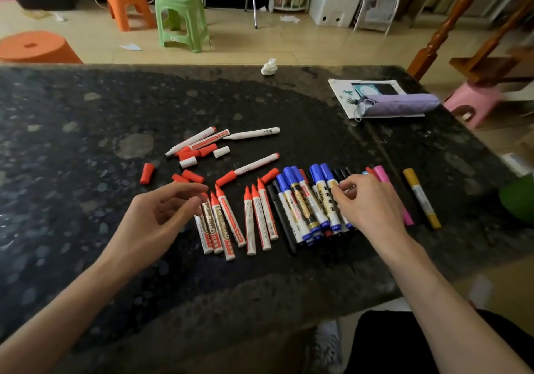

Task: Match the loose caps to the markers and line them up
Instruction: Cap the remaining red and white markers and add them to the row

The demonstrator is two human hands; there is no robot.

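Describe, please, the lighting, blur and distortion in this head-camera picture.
Head view: dim, soft light, pale sheen on the dark table; the markers, left hand and right hand are fairly sharp; toward the right edge the wide-angle lens smears things, as at the pink stool.

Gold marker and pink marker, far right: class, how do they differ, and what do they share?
Colour: the gold marker has a pale band round its middle; the pink marker looks pink all over. Place: the gold marker lies apart, furthest right; the pink marker sits against the marker row. View: the gold marker shows whole; the right hand covers part of the pink marker. Both lie flat on the dark table, slanted the same way.
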